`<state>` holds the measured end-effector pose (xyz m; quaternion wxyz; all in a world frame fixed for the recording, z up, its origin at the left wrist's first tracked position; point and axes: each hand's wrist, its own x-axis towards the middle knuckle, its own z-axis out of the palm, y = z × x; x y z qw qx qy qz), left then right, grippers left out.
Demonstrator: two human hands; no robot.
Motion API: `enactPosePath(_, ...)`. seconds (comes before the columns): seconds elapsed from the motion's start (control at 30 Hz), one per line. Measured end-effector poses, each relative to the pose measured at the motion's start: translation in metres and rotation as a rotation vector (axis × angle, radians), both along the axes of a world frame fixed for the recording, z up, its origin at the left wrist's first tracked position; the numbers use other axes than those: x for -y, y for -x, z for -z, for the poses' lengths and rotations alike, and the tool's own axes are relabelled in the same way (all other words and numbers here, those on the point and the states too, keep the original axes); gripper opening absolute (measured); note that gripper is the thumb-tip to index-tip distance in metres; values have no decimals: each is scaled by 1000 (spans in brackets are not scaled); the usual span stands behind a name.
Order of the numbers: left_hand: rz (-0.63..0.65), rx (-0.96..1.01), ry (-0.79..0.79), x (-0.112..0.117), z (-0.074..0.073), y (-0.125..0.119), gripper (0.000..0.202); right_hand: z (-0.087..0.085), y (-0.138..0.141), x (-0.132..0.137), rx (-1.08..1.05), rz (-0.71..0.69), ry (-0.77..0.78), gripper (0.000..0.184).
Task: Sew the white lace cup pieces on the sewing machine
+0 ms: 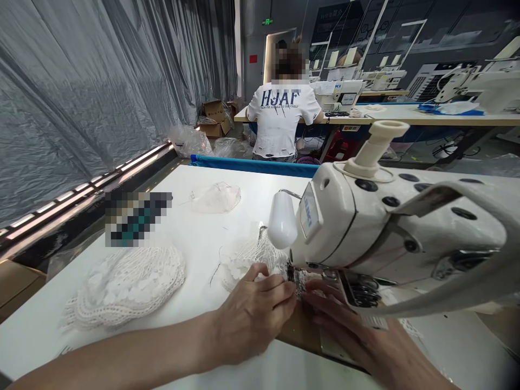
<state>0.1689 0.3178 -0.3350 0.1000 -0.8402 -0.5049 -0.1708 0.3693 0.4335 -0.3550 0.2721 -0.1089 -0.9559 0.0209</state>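
Note:
A white sewing machine (345, 216) fills the right side, its needle and presser foot low on its left end. White lace trim (247, 257) lies bunched at the needle. My left hand (260, 309) is closed, fingers curled and pressed together on the lace just left of the presser foot. On the other side, under the machine head, my right hand (353, 325) lies with its fingers stretched out along the lace edge; the machine partly covers it. A large coiled pile of white lace (134, 281) rests on the table to the left.
A small piece of sheer pale fabric (217, 197) lies farther back on the white table (195, 346). A white lamp (282, 219) hangs beside the machine head. Ahead, a person in a white shirt (282, 119) sits at another bench with sewing machines. Cardboard boxes (215, 119) stand by the curtain.

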Motion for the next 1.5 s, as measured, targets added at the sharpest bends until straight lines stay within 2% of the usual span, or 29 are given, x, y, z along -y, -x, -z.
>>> enactPosePath(0.63, -4, 35, -14, -1, -1, 1, 21, 1, 2, 0, 0, -2, 33, 26)
enactPosePath(1.1, -18, 47, 19, 1, -3, -2, 19, -2, 2, 2, -3, 11, -21, 33)
enactPosePath(1.2, -25, 50, 25, 1, -5, -3, 18, -3, 3, 4, -50, 30, -74, 31)
enactPosePath(1.5, -14, 12, -57, 0, -3, -4, 16, 2, 8, 9, -18, -11, -158, 31)
